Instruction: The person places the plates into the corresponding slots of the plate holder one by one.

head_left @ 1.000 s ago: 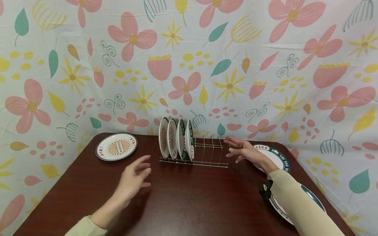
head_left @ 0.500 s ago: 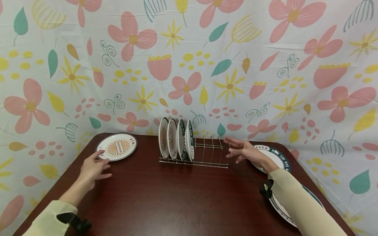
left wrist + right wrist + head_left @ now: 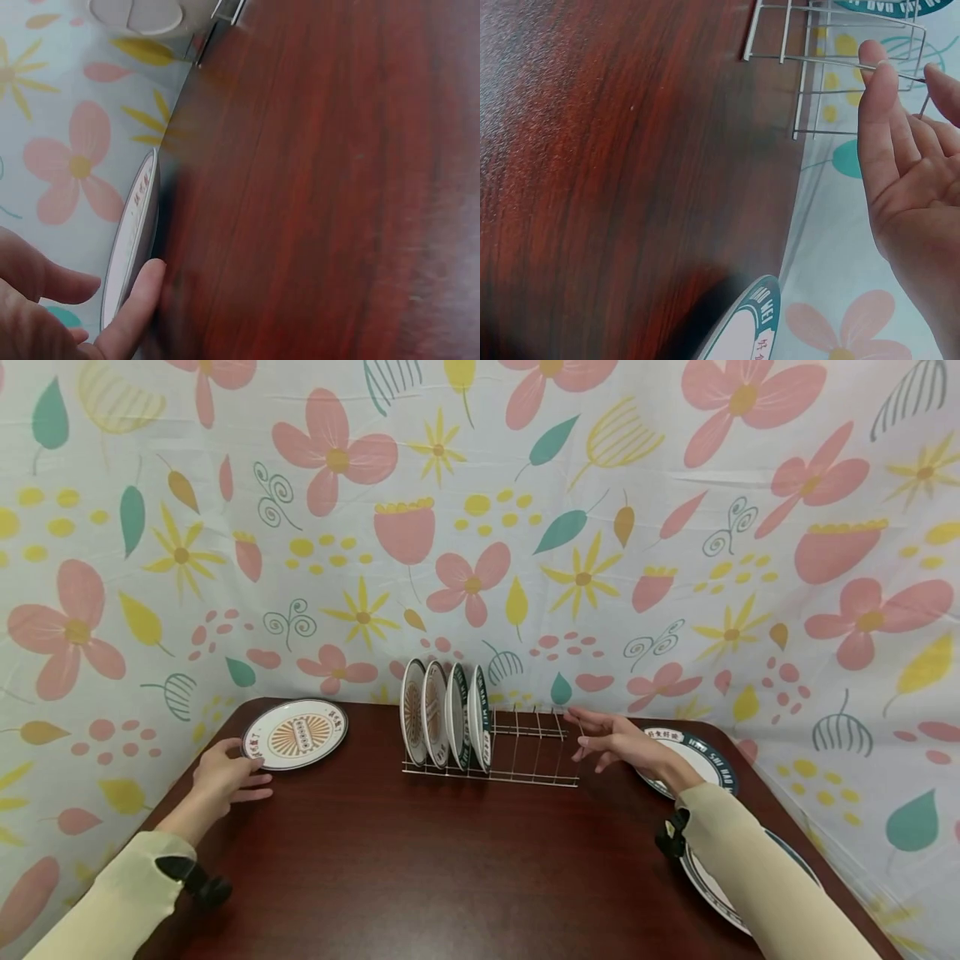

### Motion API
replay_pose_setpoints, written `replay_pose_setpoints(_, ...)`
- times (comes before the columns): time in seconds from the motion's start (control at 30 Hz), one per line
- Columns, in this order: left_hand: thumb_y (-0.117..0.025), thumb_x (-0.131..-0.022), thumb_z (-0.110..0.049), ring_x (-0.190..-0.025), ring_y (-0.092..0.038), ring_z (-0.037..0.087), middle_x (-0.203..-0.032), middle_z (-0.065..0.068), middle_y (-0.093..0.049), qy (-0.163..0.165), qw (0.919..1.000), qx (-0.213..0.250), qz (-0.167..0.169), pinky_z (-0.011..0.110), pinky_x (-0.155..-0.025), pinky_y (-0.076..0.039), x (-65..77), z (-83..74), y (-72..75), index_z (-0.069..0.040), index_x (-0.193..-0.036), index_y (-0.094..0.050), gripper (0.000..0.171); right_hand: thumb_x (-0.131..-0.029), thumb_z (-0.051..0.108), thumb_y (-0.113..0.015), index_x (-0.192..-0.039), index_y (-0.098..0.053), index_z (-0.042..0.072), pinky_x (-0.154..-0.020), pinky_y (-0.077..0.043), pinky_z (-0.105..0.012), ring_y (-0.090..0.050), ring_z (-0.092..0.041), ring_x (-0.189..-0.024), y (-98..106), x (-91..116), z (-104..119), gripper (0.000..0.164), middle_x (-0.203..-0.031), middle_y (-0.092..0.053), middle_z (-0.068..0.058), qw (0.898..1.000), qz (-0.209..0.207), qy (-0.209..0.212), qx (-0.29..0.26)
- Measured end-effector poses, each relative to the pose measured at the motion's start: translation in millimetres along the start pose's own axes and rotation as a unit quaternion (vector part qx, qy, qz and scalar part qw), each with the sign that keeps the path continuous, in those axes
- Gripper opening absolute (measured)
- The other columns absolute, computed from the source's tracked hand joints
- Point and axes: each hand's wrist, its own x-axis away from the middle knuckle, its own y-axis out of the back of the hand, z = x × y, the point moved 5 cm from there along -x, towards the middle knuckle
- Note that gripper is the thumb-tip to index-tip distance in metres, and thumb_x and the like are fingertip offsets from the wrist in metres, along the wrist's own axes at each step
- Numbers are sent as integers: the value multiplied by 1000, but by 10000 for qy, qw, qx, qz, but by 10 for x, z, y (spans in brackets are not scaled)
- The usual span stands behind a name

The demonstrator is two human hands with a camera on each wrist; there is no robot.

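A round white orange-sunburst plate (image 3: 296, 735), at the left of a brown wooden table (image 3: 405, 868), is touched by the spread left hand (image 3: 221, 779); a silver wire rack (image 3: 517, 780), by the spread right hand (image 3: 618, 747).

The left sleeve (image 3: 112, 893) and right sleeve (image 3: 765, 868) are plain, pale greenish cream. A small black device (image 3: 206, 889) sits at each cuff (image 3: 168, 846). Both hands (image 3: 223, 777) are bare

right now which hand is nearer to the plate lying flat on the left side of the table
Left. The left hand is at the near-left edge of the plate. The right hand is far to its right, at the wire rack's right end.
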Motion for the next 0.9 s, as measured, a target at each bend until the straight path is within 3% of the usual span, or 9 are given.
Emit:
replay_pose_setpoints(0.43, -50, -96, 19, -63, -70, 18, -132, 36, -45, 240, 9979, 549, -261, 47, -72, -64, -183, 32, 26, -2, -167, 2, 91, -109, 10, -58, -169, -20, 11, -71, -61, -40, -68, -38, -112, -40, -81, -24, 72, -171, -24, -16, 9998, 215, 30, 11)
replay_pose_setpoints(0.57, -49, -94, 22, -61, -68, 14, -141, 39, -40, 317, 9966, 701, -303, 44, -73, -64, -205, 62, 33, -3, -168, 1, 93, -109, 6, -55, -169, -18, 10, -71, -62, -42, -69, -37, -112, -47, -104, -22, 70, -171, -22, -19, 9997, 229, 27, 47)
replay_pose_setpoints(0.67, -48, -95, 22, -63, -68, 12, -147, 39, -36, 323, 9962, 792, -176, 41, -76, -64, -196, 79, 38, -1, -167, 3, 91, -109, 6, -54, -169, -18, 9, -71, -62, -43, -69, -37, -112, -62, -106, -3, 69, -171, -22, -19, 9998, 203, 4, 94)
replay_pose_setpoints(0.9, -44, -98, 15, -69, -70, 8, -137, 35, -43, 75, 9972, 685, 299, 35, -80, -63, -106, 58, 56, 8, -163, 2, 80, -110, 8, -55, -169, -19, 11, -71, -62, -43, -68, -39, -112, -53, -76, 12, 70, -171, -25, -16, 9998, 95, -19, 150)
